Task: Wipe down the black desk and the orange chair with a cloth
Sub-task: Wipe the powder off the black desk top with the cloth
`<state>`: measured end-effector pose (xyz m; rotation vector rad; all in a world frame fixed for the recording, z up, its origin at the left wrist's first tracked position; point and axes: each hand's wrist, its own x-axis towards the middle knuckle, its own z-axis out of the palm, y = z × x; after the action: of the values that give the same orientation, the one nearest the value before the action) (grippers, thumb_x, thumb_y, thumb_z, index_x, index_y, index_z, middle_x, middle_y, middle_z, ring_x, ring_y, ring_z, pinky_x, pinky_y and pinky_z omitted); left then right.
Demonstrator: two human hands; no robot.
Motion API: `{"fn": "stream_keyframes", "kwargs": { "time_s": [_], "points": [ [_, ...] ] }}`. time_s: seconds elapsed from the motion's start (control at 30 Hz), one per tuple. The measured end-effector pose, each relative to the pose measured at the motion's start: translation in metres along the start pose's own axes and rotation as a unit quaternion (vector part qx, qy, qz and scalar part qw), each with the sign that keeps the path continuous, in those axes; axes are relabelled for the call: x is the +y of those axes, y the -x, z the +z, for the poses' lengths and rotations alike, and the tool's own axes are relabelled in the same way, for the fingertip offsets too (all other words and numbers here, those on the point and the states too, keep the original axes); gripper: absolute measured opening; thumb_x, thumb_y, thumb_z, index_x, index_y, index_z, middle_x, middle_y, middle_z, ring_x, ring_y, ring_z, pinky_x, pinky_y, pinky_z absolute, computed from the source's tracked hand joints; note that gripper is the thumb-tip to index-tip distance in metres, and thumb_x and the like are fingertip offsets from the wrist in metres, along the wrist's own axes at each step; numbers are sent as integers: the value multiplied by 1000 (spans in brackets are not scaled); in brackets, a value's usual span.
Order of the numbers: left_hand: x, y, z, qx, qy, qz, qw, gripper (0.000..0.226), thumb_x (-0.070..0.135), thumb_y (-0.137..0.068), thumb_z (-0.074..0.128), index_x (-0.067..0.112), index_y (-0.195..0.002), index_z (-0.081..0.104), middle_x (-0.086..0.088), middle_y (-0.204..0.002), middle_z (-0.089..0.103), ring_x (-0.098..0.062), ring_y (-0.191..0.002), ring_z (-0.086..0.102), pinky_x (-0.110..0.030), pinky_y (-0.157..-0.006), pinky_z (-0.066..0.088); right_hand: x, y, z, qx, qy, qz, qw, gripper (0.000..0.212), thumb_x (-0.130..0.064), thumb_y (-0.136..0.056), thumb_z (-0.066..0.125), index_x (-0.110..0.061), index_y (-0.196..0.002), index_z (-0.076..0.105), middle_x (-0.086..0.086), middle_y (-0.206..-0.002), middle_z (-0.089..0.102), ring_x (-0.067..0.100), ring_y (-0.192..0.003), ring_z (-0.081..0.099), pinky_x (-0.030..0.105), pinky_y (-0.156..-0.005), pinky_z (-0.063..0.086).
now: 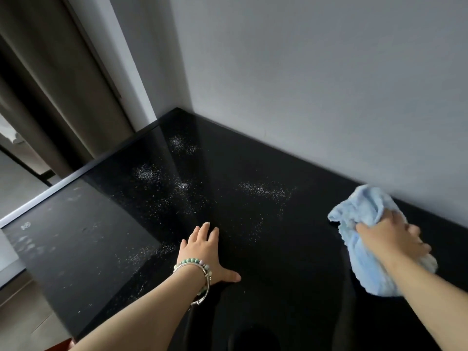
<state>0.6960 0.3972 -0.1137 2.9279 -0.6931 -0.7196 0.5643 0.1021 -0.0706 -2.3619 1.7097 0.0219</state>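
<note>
The glossy black desk point(253, 160) fills the middle of the view and fits into a wall corner. Patches of pale dust and specks point(266, 190) lie scattered over its far and left parts. My left hand point(206, 252) rests flat on the desk near the front, fingers straight, bracelets on the wrist. My right hand point(391, 240) holds a bunched light blue cloth point(364, 224) against the desk at the right, close to the wall. A sliver of orange, perhaps the chair point(59, 347), shows at the bottom left edge.
Grey walls point(316, 84) bound the desk at the back and right. Beyond the desk's left edge hang brown curtains point(50, 84), with wooden floor point(22, 312) below. Smudges mark the desk's left end.
</note>
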Motion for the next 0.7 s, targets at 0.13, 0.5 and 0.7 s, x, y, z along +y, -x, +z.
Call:
{"fn": "stream_keyframes", "kwargs": {
  "time_s": [0.13,0.5,0.7],
  "points": [
    [-1,0,-2,-5,-4,6,1000,127,75,-51,67,24,-148,2,2,-156,-5,-23,-144,-5,-42,-116,11,-43,19,18,-47,45,-111,992,36,-43,-86,41,-32,-119,50,-2,-125,51,23,-120,37,45,-96,28],
    [-4,2,0,9,-11,14,1000,127,82,-50,61,26,-147,1,7,-155,-6,-19,-143,-4,-39,-114,19,-26,-12,11,55,6,-134,989,41,-44,-76,60,-35,-116,56,13,-114,57,38,-104,54,44,-89,41],
    [-4,0,1,18,-14,12,1000,127,82,-49,61,27,-147,1,8,-155,-4,-19,-143,-3,-40,-114,20,-42,-61,18,-84,16,-2,996,80,-72,-68,45,-53,-136,8,8,-138,35,41,-118,39,56,-91,33]
  ]
}}
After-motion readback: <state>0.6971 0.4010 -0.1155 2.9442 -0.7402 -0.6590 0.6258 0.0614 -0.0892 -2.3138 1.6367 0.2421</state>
